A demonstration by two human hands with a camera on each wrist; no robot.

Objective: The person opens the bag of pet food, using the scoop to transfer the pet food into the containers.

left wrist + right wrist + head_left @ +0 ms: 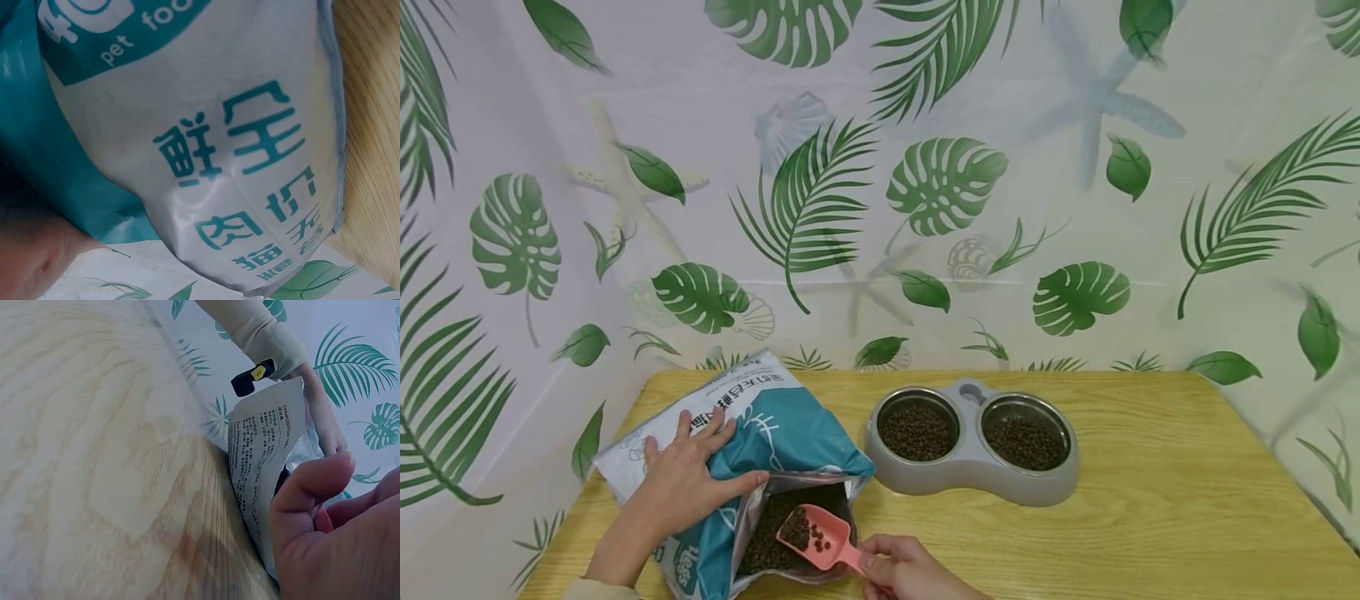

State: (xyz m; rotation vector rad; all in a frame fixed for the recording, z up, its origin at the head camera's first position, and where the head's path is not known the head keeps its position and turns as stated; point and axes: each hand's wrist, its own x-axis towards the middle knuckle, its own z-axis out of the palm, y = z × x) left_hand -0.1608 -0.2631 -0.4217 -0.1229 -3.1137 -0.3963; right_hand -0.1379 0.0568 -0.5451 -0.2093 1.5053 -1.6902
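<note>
A teal and white pet food bag [790, 433] lies on the table with its mouth open toward me, brown kibble [763, 542] showing inside. Fingers spread, my left hand [688, 479] rests on top of the bag, its thumb along the edge of the mouth. My right hand [913, 571] grips the handle of a pink scoop [831, 533], whose bowl is over the kibble in the bag's mouth and carries some pieces. In the right wrist view, thumb and fingers of the right hand [337, 531] close around the pink handle beside the bag's printed side [262, 444].
A grey double feeder [973, 475] stands right of the bag, with kibble in both metal bowls. The wooden table [1187, 500] extends to the right. Behind it hangs a leaf-patterned sheet [865, 208].
</note>
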